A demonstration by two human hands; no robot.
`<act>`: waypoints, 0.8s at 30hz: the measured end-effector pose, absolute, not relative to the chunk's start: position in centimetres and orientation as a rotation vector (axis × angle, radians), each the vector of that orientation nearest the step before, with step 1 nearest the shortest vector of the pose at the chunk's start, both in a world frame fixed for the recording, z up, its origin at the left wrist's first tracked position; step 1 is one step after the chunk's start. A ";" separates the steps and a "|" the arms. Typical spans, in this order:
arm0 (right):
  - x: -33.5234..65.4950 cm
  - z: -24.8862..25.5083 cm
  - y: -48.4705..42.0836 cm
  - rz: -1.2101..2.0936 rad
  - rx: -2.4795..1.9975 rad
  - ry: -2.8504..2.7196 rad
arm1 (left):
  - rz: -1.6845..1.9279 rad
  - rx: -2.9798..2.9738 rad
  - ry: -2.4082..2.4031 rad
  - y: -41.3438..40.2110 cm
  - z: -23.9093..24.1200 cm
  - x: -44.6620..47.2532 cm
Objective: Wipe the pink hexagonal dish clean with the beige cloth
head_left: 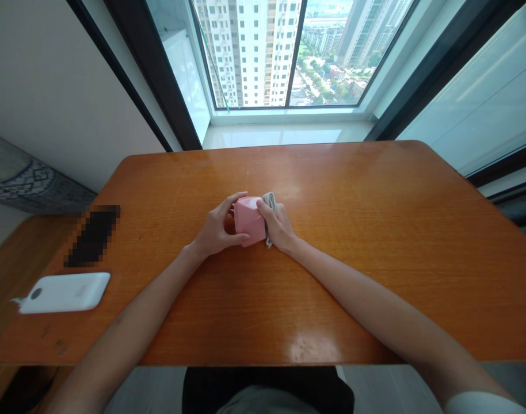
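Observation:
Over the middle of the wooden table [358, 241] is a small pink box-shaped object [248, 221] with a smooth surface; its exact kind does not show. Thumb and fingers of my left hand [217, 230] are closed around its left side. A crumpled grey cloth [270, 202] lies against the right side of the pink object, gripped in my right hand [281, 227]. The right thumb reaches over the cloth onto the pink face. My palm and fingers hide part of the cloth.
At the table's left end lies a white slab-shaped device [68, 292] with a short cable at its end. Behind it is a dark pixelated rectangle [94, 236]. A window [284, 57] stands beyond the far edge, and a patterned grey cloth [34, 175] hangs at the left.

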State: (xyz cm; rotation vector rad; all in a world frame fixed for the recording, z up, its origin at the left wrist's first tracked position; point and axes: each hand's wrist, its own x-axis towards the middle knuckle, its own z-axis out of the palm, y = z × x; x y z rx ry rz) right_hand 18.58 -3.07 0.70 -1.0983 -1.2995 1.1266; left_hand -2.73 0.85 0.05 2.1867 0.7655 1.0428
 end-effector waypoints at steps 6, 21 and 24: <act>18.5 1.0 -3.2 1.136 -1.084 -1.318 | 1.036 2.114 0.679 1.1 -0.7 -2.8; 18.5 1.4 -3.1 1.121 -1.081 -1.291 | 0.971 2.660 0.750 0.7 0.4 -3.6; 18.5 1.4 -3.1 1.115 -1.078 -1.289 | 1.032 2.557 0.752 0.5 0.6 -3.2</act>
